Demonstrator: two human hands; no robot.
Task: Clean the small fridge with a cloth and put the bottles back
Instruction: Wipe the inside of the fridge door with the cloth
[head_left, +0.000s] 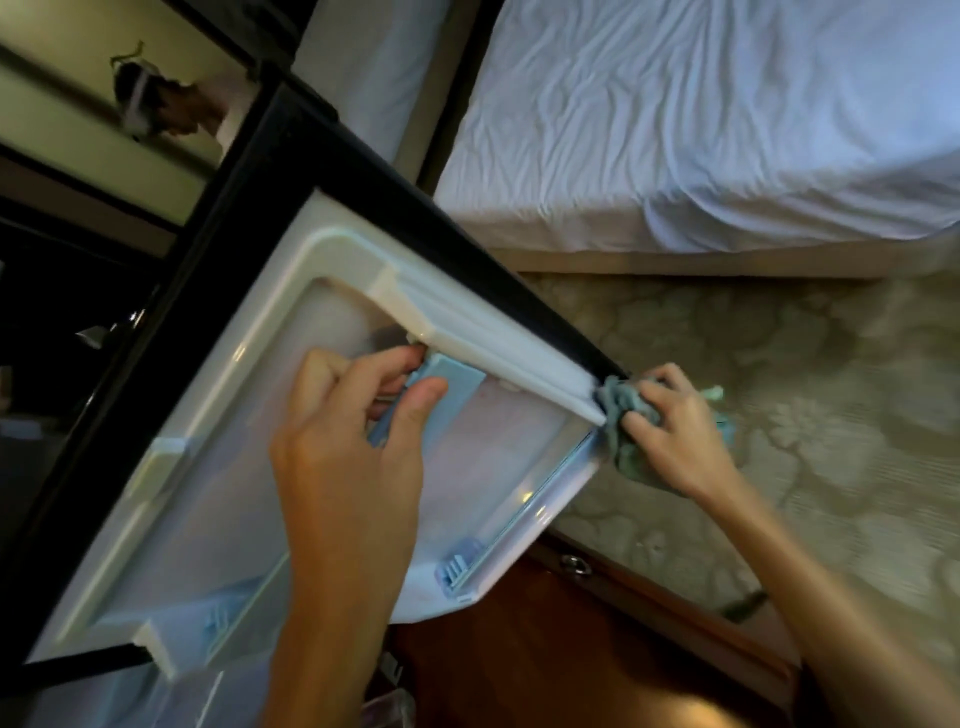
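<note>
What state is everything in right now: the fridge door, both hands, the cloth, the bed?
Door: open, inner side showing, no bottles seen on it.
Left hand: grips the blue piece.
Blue piece: on the door, pinched.
Right hand: holds the cloth at the door's corner.
Cloth: bunched, against the door's edge.
Sheet: wrinkled.
</note>
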